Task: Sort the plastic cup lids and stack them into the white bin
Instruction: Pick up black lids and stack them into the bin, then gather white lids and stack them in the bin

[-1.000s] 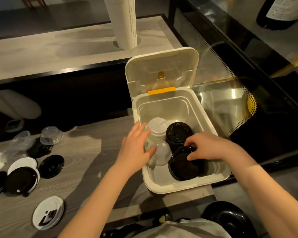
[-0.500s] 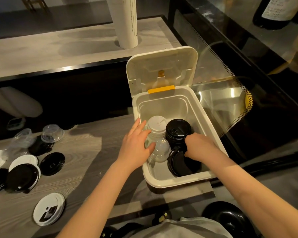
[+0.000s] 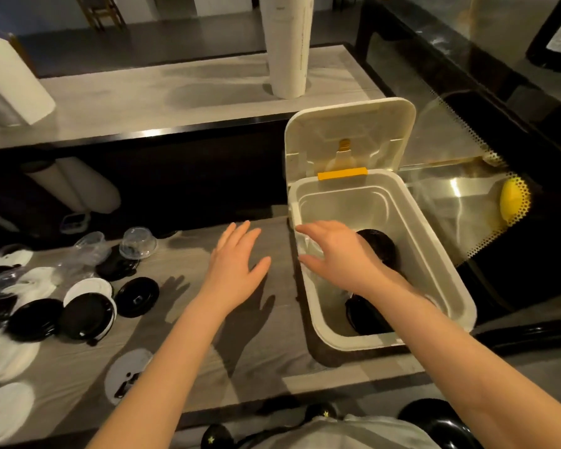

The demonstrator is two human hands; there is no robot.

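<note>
Head view: hands (image 3: 235, 265) spread, right (image 3: 337, 254) over white bin (image 3: 344, 205).

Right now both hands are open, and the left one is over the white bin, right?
Not quite. Both are open, but the head view shows the left hand over the table beside the white bin; the right hand is over the bin.

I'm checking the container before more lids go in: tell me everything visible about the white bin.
The white bin is a rectangular tub of smooth, plastic-looking material with rounded corners and a thick rim. Its hinged lid stands open at the far end, an orange tab below it. It sits on the wooden counter. Inside lie black lids; the open right hand reaches in above them.
</note>
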